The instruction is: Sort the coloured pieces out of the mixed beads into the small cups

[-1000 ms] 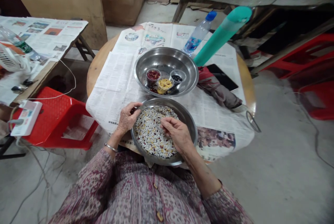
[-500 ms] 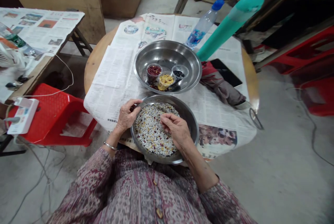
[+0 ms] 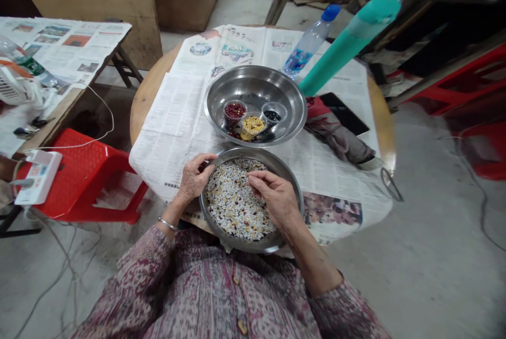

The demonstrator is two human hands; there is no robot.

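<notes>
A metal basin (image 3: 299, 199) at the near edge of the round table holds a mix of white, yellow, dark red and black grains (image 3: 233, 204). My left hand (image 3: 194, 178) grips its left rim, thumb and fingers at the edge. Over the mix, my right hand (image 3: 278, 197) has thumb and forefinger pinched together; what they hold, if anything, is too small to make out. Behind stands a second metal basin (image 3: 253, 83) with three clear cups inside: one of red beans (image 3: 234, 110), one of yellow kernels (image 3: 253, 125), one of black beans (image 3: 272, 115).
Newspaper (image 3: 166, 117) covers the table. Beyond the far basin are a plastic bottle (image 3: 310, 44) and a tall green tube (image 3: 348, 49). To the right lie a grey and red cloth bundle (image 3: 336, 133) and a black flat object (image 3: 343, 112). A red stool (image 3: 87, 175) stands left.
The view has shifted slightly, so everything sits a little lower. My right hand stays pinched over the grains with its fingers a bit straighter; my left hand keeps its hold on the rim.
</notes>
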